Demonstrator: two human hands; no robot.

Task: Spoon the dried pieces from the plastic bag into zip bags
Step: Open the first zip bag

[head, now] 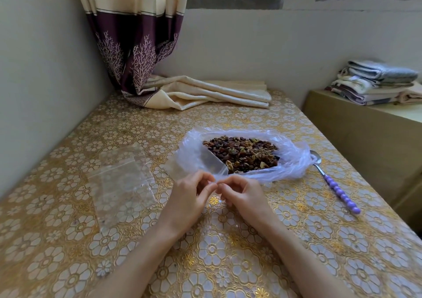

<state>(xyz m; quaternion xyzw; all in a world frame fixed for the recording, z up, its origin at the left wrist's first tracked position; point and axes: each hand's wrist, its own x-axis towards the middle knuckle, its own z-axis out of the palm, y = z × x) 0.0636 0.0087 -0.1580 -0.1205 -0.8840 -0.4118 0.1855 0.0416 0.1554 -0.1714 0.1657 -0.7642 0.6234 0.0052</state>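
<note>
Hands: 2; left hand (pixel 194 195) and right hand (pixel 242 195) both pinch one clear zip bag (pixel 205 164) at its near edge.
Spare zip bags (pixel 121 183): flat stack left of hands; count unclear.
Plastic bag (pixel 292 158): 1, open, holding dried pieces (pixel 244 153).
Spoon (pixel 335 182): 1, purple beaded handle, right of bag on table (pixel 251 263).

On the patterned table (pixel 296 240), clear zip bags (pixel 123 183) lie left of the open plastic bag of dried pieces (pixel 242 153); a bead-handled metal spoon (pixel 333 181) lies right.
</note>
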